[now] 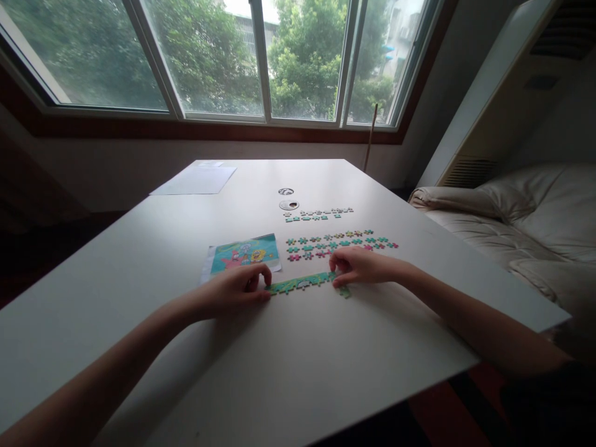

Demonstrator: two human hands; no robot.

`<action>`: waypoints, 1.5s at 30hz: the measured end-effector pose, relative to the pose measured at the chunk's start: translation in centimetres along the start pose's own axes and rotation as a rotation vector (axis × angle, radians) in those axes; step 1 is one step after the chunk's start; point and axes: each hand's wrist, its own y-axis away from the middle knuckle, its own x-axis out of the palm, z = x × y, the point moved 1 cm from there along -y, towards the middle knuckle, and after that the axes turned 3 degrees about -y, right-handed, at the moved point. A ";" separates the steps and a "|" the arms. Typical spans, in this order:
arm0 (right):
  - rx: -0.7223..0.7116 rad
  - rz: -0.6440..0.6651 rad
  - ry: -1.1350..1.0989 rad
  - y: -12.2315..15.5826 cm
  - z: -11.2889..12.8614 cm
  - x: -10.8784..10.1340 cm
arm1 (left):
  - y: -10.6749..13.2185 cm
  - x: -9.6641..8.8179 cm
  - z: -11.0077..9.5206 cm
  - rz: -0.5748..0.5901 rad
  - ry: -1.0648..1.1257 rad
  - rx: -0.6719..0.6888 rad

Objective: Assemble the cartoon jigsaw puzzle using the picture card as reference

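A joined strip of green puzzle pieces (302,283) lies on the white table (298,372). My left hand (235,290) has its fingers curled and pinches the strip's left end. My right hand (361,266) pinches the strip's right end, where one more piece (345,292) sticks out below. Behind the strip lie rows of loose puzzle pieces (339,243) in teal, pink and yellow. A further small row of pieces (317,215) lies beyond them. A cartoon reference picture (242,253) lies flat to the left of the rows.
Two small round objects (288,203) sit past the far row. A white sheet of paper (195,180) lies at the table's far left. A cream cushion or sofa (526,217) stands to the right, a large window (261,56) behind.
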 end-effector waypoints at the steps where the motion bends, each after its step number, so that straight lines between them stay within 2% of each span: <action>1: 0.001 -0.006 -0.002 0.0 0.0 0.0 | 0.0 0.0 0.0 -0.001 0.000 0.002; 20: -0.034 -0.022 -0.053 0.1 -0.3 0.2 | 0.1 0.0 -0.2 -0.004 -0.008 0.000; 30: -0.045 0.018 -0.100 0.6 -0.5 -0.4 | 0.8 -1.1 -0.4 0.015 -0.013 0.039; 45: -0.076 -0.014 -0.108 0.3 -1.0 0.2 | 0.3 -0.8 -0.2 -0.031 -0.060 0.041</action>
